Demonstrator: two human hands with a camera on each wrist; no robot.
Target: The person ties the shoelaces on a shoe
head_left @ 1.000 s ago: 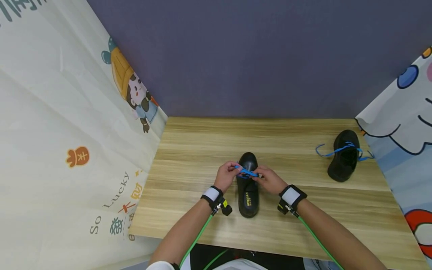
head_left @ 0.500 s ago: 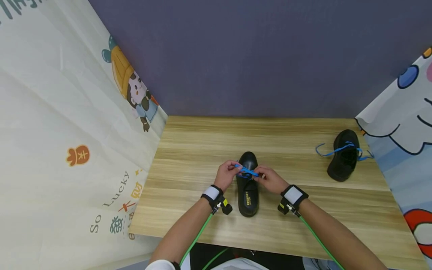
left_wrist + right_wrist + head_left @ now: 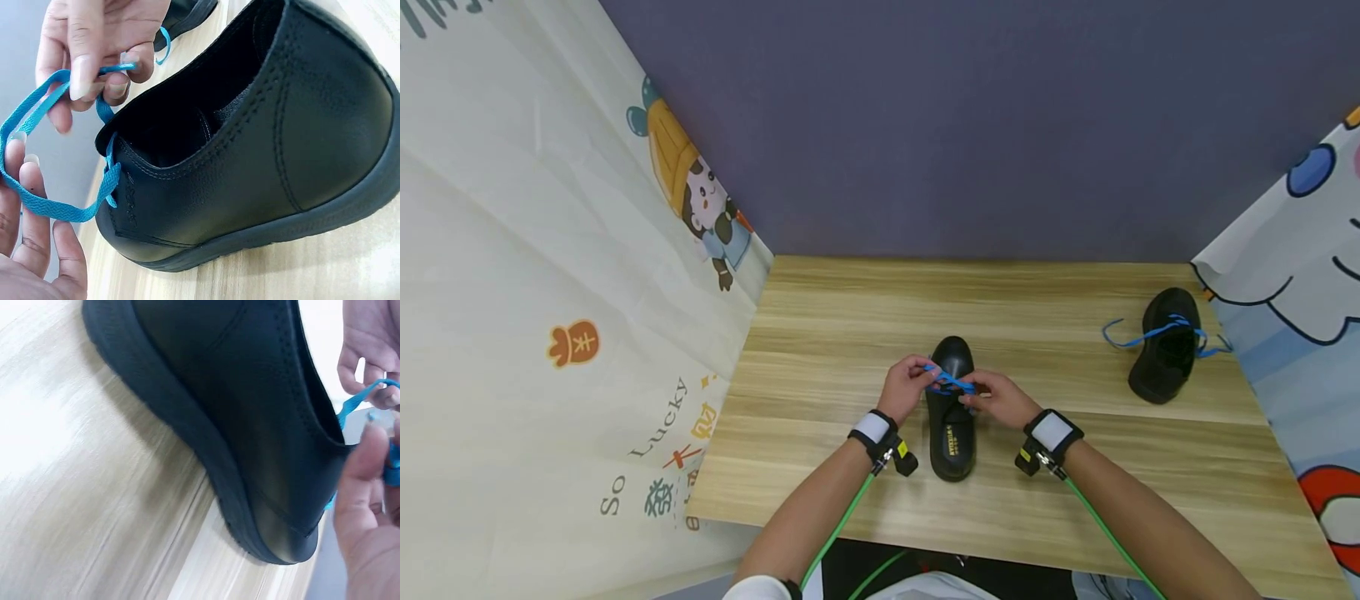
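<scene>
With the black leather shoe [image 3: 951, 408] standing mid-bench [image 3: 820, 350], the left hand [image 3: 905, 386] and right hand [image 3: 1000, 398] each pinch the blue shoelace [image 3: 950, 382] in curled fingers; the lace appears threaded, and the knot is judged unfinished.

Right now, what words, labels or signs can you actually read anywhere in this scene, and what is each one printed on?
"So Lucky", on the cream cartoon curtain at the left.
Orange and teal characters beside it on that curtain: not legible enough to quote.
Yellow print on the insole label of the black shoe between the hands: too small to read.
The second shoe and the right-hand curtain show no text.
</scene>
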